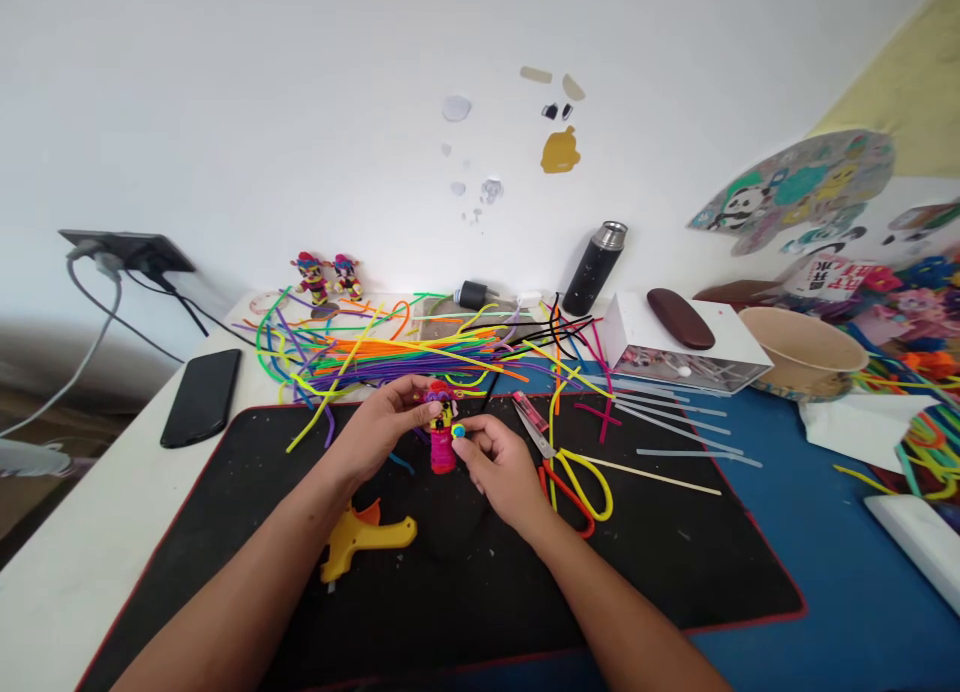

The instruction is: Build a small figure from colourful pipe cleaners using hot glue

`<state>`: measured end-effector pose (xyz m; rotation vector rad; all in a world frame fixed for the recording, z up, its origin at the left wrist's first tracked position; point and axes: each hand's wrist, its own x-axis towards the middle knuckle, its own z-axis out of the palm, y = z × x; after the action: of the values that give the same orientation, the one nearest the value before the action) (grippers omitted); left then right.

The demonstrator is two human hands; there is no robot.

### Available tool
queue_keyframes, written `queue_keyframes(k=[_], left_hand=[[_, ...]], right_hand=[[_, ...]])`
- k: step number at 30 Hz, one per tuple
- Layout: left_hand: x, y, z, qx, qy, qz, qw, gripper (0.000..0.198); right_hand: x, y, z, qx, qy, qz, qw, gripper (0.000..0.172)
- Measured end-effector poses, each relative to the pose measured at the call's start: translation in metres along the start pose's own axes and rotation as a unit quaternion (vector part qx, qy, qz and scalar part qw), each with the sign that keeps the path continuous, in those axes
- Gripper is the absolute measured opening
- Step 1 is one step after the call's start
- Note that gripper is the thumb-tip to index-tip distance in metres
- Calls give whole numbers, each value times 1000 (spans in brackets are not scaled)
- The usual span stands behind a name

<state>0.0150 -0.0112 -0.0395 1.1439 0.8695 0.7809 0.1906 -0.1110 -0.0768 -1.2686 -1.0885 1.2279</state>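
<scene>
Over the black mat [465,592], my left hand [390,422] is closed on a small pipe-cleaner doll [442,447] with a magenta body, yellow face and red top. The doll stands roughly upright between my hands. My right hand [491,462] pinches a small blue and yellow-green piece [459,432] against the doll's right side; whether it is attached there I cannot tell. A yellow glue gun [367,540] lies below my left wrist, partly behind the forearm. Right of my right hand lie scissors [570,472] with yellow and red handles.
Bundles of colored pipe cleaners [405,357] spread behind the mat, near two finished-looking dolls [330,277]. A phone [201,397] lies left. A black flask [595,269], a white box [682,342] and clear glue sticks [690,454] are to the right, with a thin wooden stick [652,475].
</scene>
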Motion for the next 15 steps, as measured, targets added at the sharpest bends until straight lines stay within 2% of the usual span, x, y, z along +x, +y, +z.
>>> queue_keyframes(k=[15], left_hand=[[-2,6,3,-17,7,-10,1000,53]], right_hand=[[-1,-3,-1,5,1,1,1000,37]])
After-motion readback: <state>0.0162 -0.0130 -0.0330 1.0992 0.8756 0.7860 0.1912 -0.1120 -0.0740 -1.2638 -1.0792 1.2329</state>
